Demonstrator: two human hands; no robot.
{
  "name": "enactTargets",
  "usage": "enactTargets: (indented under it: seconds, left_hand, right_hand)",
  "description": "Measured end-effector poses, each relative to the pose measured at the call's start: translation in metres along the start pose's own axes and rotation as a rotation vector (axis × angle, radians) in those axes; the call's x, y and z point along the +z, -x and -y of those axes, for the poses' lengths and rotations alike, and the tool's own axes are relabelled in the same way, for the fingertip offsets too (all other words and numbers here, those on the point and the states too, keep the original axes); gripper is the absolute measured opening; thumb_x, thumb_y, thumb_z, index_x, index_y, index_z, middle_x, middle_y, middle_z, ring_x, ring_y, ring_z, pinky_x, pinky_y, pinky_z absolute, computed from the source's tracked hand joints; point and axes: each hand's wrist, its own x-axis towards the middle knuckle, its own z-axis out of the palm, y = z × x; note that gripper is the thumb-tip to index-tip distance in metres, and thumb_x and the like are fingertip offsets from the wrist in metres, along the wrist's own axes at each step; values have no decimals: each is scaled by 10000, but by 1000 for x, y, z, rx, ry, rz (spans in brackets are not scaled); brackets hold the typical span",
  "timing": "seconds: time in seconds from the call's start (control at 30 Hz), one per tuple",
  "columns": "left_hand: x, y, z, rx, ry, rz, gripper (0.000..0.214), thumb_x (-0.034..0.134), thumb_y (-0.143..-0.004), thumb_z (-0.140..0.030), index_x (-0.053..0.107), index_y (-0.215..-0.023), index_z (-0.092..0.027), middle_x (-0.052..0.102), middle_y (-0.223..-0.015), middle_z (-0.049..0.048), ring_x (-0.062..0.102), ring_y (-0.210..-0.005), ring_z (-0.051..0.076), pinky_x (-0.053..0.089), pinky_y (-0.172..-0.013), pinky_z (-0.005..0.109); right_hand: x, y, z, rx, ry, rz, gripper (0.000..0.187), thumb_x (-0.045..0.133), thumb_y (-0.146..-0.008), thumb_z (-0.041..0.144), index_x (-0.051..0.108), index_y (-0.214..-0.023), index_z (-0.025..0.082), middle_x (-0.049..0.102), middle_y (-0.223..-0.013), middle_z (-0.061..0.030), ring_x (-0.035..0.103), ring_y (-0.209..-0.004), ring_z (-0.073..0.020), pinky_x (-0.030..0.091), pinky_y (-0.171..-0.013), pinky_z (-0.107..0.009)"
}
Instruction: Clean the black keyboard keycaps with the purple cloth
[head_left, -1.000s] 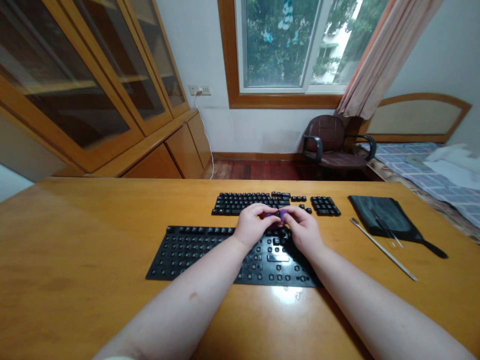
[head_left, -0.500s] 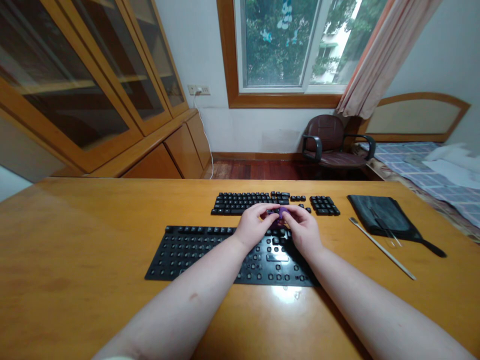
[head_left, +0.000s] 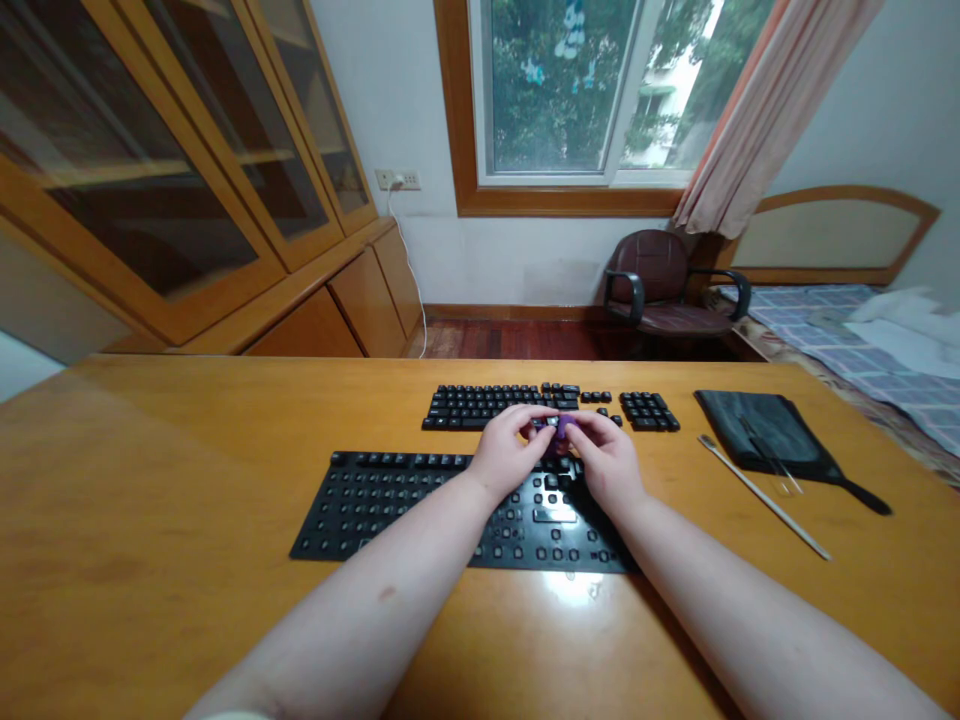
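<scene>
My left hand (head_left: 510, 450) and my right hand (head_left: 604, 455) pinch a small purple object (head_left: 561, 435) between their fingertips, and the fingers hide most of it. A dark keycap may sit with it, but I cannot tell. Both hands hover over the top edge of a black keyboard base (head_left: 390, 520), which shows rows of bare switches. Just beyond my fingers lie rows of loose black keycaps (head_left: 480, 408), with a smaller block of keycaps (head_left: 649, 411) to the right.
A black cloth pouch (head_left: 765, 430) lies right on the wooden desk (head_left: 150, 520), with tweezers (head_left: 772, 455) on it and a thin metal rod (head_left: 765, 497) beside it. Beyond the desk's far edge stand wooden cabinets, a leather chair (head_left: 649, 280) and a bed.
My hands stay together on the purple object with only slight finger shifts. The view has moved very slightly.
</scene>
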Motion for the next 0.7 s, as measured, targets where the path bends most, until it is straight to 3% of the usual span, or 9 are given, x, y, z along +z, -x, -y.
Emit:
enactTargets:
  seconds: [0.37, 0.7]
  left_hand:
    - [-3, 0, 0, 35, 7, 19, 218, 520, -822, -151, 652, -993, -184, 639, -951, 50, 585, -830, 145, 500, -733, 271]
    - [-9, -3, -9, 137, -12, 1, 189, 556, -819, -185, 647, -985, -196, 630, -953, 48, 592, -805, 139, 522, -722, 285]
  right_hand:
    - [0, 0, 0, 5, -19, 6, 187, 653, -743, 345, 658, -868, 206, 656, -767, -18, 596, -613, -151, 514, -602, -308]
    - [-1, 0, -2, 4, -6, -4, 215, 645, -743, 376, 649, -870, 203, 659, -746, -24, 589, -601, -159, 521, -593, -323]
